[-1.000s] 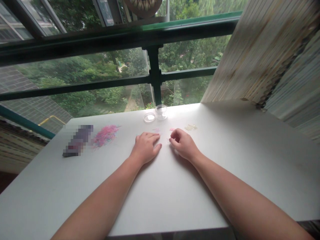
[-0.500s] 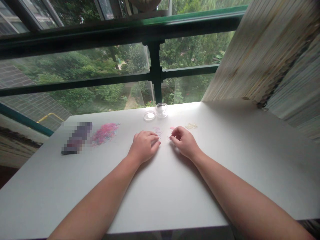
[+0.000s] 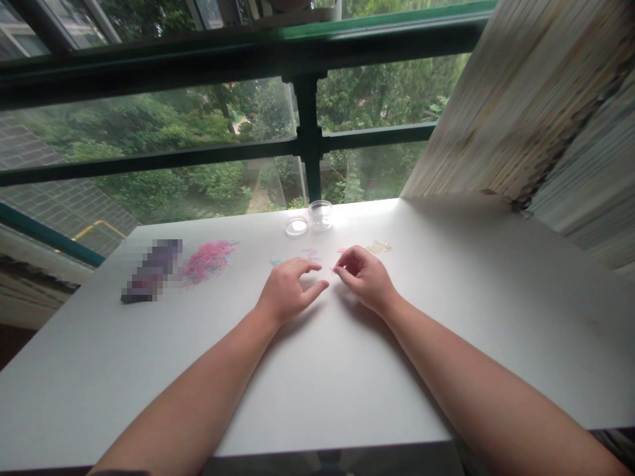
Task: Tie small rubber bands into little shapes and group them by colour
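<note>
My left hand (image 3: 290, 287) rests over the white table with thumb and forefinger apart, nothing between them. Facing it, my right hand (image 3: 364, 277) is closed in a pinch, and a tiny thin pale pink piece (image 3: 332, 270) sticks out from its fingertips. Beyond the hands lie small sorted groups: purple pieces (image 3: 312, 253), pink pieces (image 3: 342, 250) partly behind my right hand, and cream pieces (image 3: 379, 246). Some teal pieces (image 3: 276, 262) show just past my left hand. The pieces look like thin little bands, too small to name surely.
A mixed pile of pink, purple and blue pieces (image 3: 208, 261) lies at the left, beside a blurred-out dark object (image 3: 153, 271). Two clear round dishes or lids (image 3: 296, 226) stand at the table's (image 3: 317, 396) window edge. A striped curtain (image 3: 461, 106) hangs at the right.
My left hand has spread thumb and forefinger wider and shifted slightly right. My right hand has moved slightly left, the thin piece now showing at its fingertips. Teal pieces have come into view.
</note>
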The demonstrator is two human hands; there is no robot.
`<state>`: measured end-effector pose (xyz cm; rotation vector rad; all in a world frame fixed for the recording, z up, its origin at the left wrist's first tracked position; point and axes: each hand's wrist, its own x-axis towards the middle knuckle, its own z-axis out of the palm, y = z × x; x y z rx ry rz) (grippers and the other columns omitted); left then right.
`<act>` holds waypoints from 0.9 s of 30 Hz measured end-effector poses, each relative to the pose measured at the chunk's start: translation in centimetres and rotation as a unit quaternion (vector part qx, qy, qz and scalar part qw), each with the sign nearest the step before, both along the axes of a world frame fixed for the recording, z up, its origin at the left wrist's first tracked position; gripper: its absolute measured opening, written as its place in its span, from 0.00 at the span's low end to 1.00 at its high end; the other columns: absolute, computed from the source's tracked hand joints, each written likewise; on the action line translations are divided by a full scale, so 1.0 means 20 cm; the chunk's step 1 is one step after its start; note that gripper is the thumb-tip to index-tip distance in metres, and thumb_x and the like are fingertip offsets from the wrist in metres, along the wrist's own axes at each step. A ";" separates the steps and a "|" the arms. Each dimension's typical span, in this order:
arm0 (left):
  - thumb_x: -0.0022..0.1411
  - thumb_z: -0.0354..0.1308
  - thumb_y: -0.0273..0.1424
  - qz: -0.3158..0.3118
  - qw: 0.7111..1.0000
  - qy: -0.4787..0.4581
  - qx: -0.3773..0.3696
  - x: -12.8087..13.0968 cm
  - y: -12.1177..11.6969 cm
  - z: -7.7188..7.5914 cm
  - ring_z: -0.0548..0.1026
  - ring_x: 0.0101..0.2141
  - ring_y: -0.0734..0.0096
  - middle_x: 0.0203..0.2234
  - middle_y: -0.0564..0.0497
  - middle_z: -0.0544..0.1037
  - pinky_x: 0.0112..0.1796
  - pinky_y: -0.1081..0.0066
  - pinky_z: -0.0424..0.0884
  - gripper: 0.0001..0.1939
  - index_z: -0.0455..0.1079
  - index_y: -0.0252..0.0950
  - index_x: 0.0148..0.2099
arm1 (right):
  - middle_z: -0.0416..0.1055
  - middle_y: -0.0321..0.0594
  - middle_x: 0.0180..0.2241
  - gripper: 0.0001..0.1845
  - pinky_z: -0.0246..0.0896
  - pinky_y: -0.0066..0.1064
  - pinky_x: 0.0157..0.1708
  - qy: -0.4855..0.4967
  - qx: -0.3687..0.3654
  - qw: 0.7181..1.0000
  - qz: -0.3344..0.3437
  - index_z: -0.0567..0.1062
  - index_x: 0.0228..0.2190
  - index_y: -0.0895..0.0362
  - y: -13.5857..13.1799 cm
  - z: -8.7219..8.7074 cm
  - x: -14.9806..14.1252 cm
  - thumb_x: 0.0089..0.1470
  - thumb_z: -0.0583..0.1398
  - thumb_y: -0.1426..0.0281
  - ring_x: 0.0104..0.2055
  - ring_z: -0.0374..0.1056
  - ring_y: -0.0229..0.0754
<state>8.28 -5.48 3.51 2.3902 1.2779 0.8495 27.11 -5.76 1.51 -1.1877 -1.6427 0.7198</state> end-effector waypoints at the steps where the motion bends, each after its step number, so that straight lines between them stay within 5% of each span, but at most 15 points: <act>1: 0.54 0.59 0.39 -0.007 1.000 -0.027 -0.010 0.01 -0.01 0.00 0.74 0.38 0.65 0.38 0.48 0.77 0.42 0.66 0.67 0.16 0.71 0.37 0.43 | 0.68 0.35 0.25 0.04 0.60 0.28 0.28 -0.008 0.007 1.000 0.001 0.66 0.29 0.55 -0.01 0.01 0.00 0.48 0.58 0.71 0.27 0.65 0.37; 11: 0.56 0.58 0.35 0.015 0.986 -0.154 -0.060 0.06 -0.06 0.00 0.75 0.29 0.72 0.28 0.50 0.79 0.32 0.73 0.69 0.09 0.74 0.35 0.35 | 0.64 0.33 0.22 0.02 0.59 0.26 0.26 -0.043 0.076 0.996 0.035 0.67 0.29 0.56 -0.08 0.05 -0.05 0.49 0.57 0.73 0.23 0.61 0.34; 20: 0.55 0.59 0.32 0.014 0.983 -0.181 -0.030 0.04 -0.05 -0.01 0.74 0.28 0.73 0.27 0.51 0.79 0.30 0.74 0.67 0.06 0.74 0.35 0.33 | 0.66 0.34 0.23 0.04 0.59 0.26 0.25 -0.013 0.062 0.997 0.046 0.70 0.30 0.58 -0.08 0.05 -0.04 0.48 0.58 0.74 0.21 0.60 0.32; 27: 0.56 0.60 0.33 -0.020 0.964 -0.253 -0.082 0.03 -0.02 -0.04 0.74 0.30 0.71 0.29 0.49 0.78 0.33 0.71 0.68 0.07 0.73 0.34 0.34 | 0.68 0.35 0.23 0.03 0.59 0.26 0.24 0.027 0.024 0.997 0.065 0.72 0.29 0.59 -0.08 0.05 -0.04 0.50 0.59 0.72 0.22 0.60 0.32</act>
